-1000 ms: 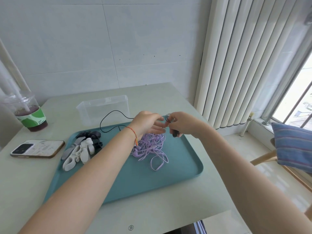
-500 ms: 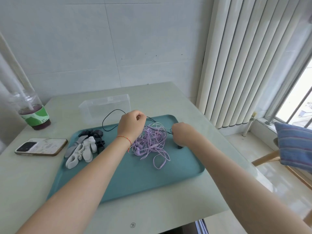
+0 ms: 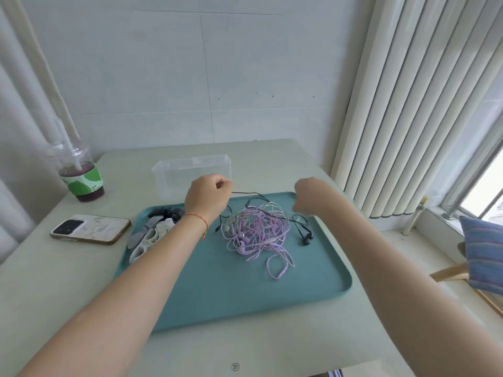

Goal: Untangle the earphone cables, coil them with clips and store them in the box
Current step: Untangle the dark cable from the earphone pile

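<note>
A tangle of purple earphone cables (image 3: 257,235) lies at the middle of the teal tray (image 3: 245,300), with a black earphone cable (image 3: 246,193) threaded through it and its 2 black earbuds (image 3: 307,238) resting on the tray just right of the tangle. Your left hand (image 3: 208,197) hangs above the tray's far edge, fingers (image 3: 224,183) pinched shut on the black cable, which runs from them toward the tangle. Your right hand (image 3: 309,197) is raised over the tray's far right corner, curled loosely; whether it grips a strand cannot be told. A heap of white and dark clips (image 3: 153,231) sits at the tray's left end. The clear plastic box (image 3: 190,172) stands open on the counter (image 3: 54,281) just behind the tray. A phone (image 3: 91,229) and a lidded drink cup (image 3: 80,175) sit to the left.
</note>
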`<act>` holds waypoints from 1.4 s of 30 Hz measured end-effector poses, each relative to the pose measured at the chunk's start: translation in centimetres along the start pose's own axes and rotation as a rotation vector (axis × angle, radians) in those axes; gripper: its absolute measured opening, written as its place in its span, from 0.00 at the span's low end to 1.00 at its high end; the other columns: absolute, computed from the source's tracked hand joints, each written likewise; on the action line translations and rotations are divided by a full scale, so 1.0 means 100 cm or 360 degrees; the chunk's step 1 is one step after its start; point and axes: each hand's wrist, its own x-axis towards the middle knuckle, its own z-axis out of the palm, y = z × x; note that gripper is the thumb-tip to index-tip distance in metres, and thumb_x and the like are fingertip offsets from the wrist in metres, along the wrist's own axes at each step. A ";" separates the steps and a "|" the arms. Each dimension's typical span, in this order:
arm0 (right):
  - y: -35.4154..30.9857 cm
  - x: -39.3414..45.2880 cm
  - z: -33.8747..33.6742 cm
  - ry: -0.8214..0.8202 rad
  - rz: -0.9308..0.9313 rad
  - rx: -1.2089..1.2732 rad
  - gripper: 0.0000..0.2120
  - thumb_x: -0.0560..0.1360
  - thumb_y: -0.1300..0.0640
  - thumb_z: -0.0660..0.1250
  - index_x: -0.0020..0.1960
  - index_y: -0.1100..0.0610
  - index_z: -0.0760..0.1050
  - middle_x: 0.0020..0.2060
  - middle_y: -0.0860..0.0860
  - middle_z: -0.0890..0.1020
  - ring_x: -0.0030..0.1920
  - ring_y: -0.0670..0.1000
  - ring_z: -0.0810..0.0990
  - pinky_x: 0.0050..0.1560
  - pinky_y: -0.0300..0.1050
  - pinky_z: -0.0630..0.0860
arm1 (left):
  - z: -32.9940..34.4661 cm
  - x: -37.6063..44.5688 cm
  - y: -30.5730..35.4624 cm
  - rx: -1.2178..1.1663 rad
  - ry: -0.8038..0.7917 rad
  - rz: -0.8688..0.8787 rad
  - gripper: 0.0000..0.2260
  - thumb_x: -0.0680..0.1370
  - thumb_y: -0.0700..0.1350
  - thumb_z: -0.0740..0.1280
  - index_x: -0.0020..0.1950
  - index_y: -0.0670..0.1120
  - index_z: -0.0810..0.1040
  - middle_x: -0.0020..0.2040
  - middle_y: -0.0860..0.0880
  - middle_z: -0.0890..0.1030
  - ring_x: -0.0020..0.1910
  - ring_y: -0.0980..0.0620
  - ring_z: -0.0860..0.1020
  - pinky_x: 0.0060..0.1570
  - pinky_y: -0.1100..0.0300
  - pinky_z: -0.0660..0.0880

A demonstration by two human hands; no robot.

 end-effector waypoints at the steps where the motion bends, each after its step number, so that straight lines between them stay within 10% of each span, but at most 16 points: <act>1: -0.005 0.007 -0.009 0.0089 0.0001 0.0045 0.08 0.72 0.64 0.62 0.35 0.61 0.67 0.33 0.53 0.72 0.39 0.57 0.74 0.37 0.41 0.69 | -0.010 0.005 -0.007 0.0011 0.0065 -0.0048 0.11 0.73 0.47 0.61 0.39 0.45 0.81 0.35 0.48 0.81 0.38 0.45 0.77 0.37 0.55 0.74; 8: -0.092 0.040 -0.025 0.0199 -0.0267 0.0330 0.05 0.71 0.58 0.63 0.41 0.59 0.74 0.37 0.53 0.77 0.39 0.57 0.77 0.31 0.40 0.66 | -0.027 0.036 -0.060 0.0667 -0.0165 -0.0281 0.11 0.74 0.42 0.62 0.53 0.46 0.80 0.56 0.45 0.79 0.57 0.41 0.74 0.51 0.54 0.68; 15: -0.115 0.047 -0.016 0.0117 -0.0417 0.0664 0.10 0.75 0.57 0.63 0.53 0.58 0.79 0.50 0.51 0.81 0.47 0.52 0.77 0.44 0.42 0.72 | -0.019 0.046 -0.068 0.0696 -0.0134 -0.0122 0.12 0.69 0.37 0.58 0.25 0.45 0.66 0.29 0.48 0.64 0.46 0.36 0.75 0.32 0.52 0.71; 23: -0.128 0.051 -0.019 0.0569 -0.0690 0.0949 0.21 0.75 0.67 0.58 0.67 0.56 0.70 0.61 0.53 0.75 0.52 0.55 0.76 0.52 0.48 0.73 | -0.043 0.049 -0.015 -0.0452 -0.0169 -0.0028 0.07 0.76 0.45 0.65 0.39 0.45 0.77 0.29 0.49 0.80 0.30 0.52 0.78 0.35 0.61 0.72; 30: -0.105 0.051 -0.032 0.0827 -0.0267 0.1238 0.08 0.78 0.58 0.63 0.49 0.60 0.80 0.39 0.54 0.82 0.40 0.54 0.77 0.36 0.43 0.66 | -0.062 0.038 -0.014 -0.0872 -0.0244 -0.0198 0.12 0.78 0.50 0.68 0.38 0.44 0.78 0.23 0.53 0.63 0.21 0.55 0.62 0.27 0.63 0.69; 42: -0.038 0.037 -0.039 0.0719 0.0539 0.1176 0.08 0.74 0.62 0.55 0.41 0.58 0.73 0.40 0.56 0.75 0.41 0.59 0.73 0.38 0.45 0.69 | -0.072 0.019 -0.009 -0.1071 -0.0390 -0.0368 0.09 0.77 0.42 0.59 0.43 0.43 0.78 0.26 0.51 0.60 0.24 0.52 0.55 0.28 0.61 0.54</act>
